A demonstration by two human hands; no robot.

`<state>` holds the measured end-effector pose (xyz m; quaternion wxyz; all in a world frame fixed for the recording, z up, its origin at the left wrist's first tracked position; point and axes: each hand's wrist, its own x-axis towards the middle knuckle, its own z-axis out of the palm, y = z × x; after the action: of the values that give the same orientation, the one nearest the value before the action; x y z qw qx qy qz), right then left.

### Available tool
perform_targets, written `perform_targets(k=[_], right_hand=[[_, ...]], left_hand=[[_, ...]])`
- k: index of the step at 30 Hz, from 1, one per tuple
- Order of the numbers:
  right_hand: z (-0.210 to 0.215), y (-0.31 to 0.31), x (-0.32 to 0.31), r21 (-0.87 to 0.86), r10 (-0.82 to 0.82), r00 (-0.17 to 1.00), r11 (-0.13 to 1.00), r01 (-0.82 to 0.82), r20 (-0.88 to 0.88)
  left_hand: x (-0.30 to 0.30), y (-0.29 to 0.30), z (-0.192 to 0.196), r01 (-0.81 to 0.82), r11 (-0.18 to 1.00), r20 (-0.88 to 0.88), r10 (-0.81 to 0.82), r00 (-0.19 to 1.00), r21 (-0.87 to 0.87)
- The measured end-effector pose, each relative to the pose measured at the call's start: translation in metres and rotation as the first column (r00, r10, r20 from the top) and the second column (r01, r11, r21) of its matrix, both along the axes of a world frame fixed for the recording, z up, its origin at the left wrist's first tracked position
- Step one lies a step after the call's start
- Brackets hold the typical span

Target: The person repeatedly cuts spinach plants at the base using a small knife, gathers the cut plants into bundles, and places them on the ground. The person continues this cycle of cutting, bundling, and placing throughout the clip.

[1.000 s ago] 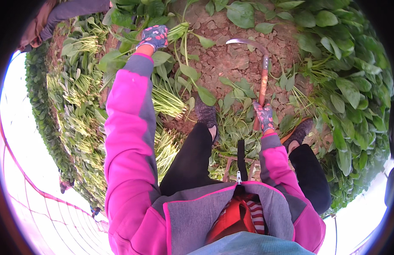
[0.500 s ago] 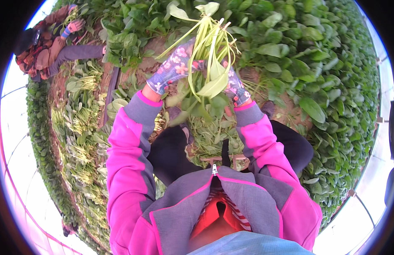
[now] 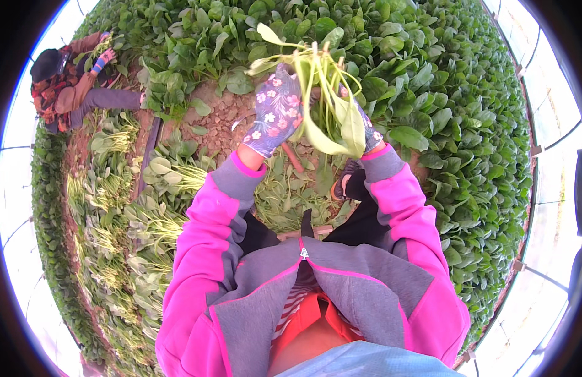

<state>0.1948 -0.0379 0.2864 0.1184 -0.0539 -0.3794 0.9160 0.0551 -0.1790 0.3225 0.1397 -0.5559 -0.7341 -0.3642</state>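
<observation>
1. The bunch of leafy greens [image 3: 322, 107] is held up in front of the person, between both hands, stems and pale roots pointing up and away, broad leaves drooping down toward the knees.
2. The left hand [image 3: 275, 110], in a floral glove, is clenched around the left side of the bunch, fingers wrapped on the stems.
3. The right hand [image 3: 366, 129], gloved alike, sits mostly behind the hanging leaves; it presses the bunch from the right, and its fingers seem closed on the stems, though much of it is hidden.
4. Judged from this hold, the step in hand is gathering and tidying cut plants into 1 bundle, raised clear of the ground.
5. The next move would call for a steady 2-handed hold so loose stems do not slip out, and a free spot to lay the bundle on.
6. Just below the grip lies a tool with a reddish handle [image 3: 293, 157] on the bare soil patch [image 3: 219, 119].
7. Left of the grip and lower, harvested greens [image 3: 153, 207] lie in rows.
8. Beyond and to the right of the grip stands the uncut crop [image 3: 467, 125].
9. Far to the left, another person [image 3: 68, 88] crouches at the bed's edge.
</observation>
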Motion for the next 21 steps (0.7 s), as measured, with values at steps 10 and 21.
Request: perform_targets(k=[10,21], right_hand=[[-0.022,0.020,-0.004,0.391,-0.268,0.961,0.893,0.222,0.067],[-0.041,0.015,-0.014,-0.387,0.317,0.933,0.850,-0.359,-0.170]], left_hand=[[0.005,-0.005,-0.006,0.339,0.912,0.294,-0.397,0.869,0.230],[-0.017,-0.037,0.014,0.133,0.966,0.243,-0.186,0.952,0.220]])
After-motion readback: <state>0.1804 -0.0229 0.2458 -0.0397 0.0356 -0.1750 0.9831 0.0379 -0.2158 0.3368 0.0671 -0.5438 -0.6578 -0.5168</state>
